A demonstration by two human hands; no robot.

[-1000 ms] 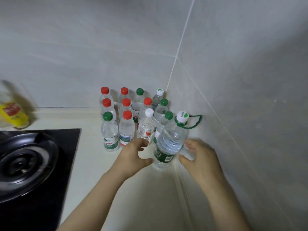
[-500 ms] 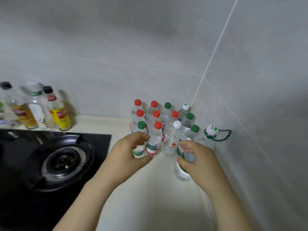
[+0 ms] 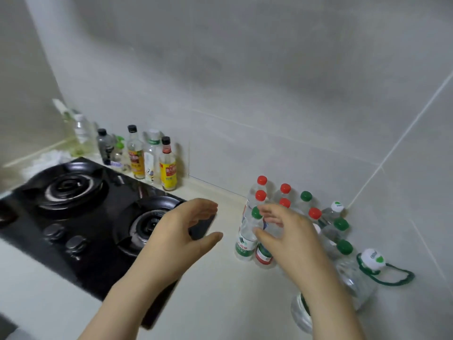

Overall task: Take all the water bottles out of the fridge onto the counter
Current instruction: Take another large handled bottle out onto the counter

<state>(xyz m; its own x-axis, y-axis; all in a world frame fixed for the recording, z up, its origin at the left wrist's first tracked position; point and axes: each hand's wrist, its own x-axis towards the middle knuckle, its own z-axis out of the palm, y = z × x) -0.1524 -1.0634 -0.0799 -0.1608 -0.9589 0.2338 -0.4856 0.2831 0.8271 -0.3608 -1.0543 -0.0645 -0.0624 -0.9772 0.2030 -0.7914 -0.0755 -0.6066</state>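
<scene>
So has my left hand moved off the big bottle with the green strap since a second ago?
Yes. The left hand is off the big bottle, open and empty, further left, now over the corner of the black stove.

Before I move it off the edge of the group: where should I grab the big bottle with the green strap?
Grip the big bottle around its ribbed middle, coming from the front where the counter is open; the wall crowds its right and small bottles its back. The strap looks thin.
</scene>
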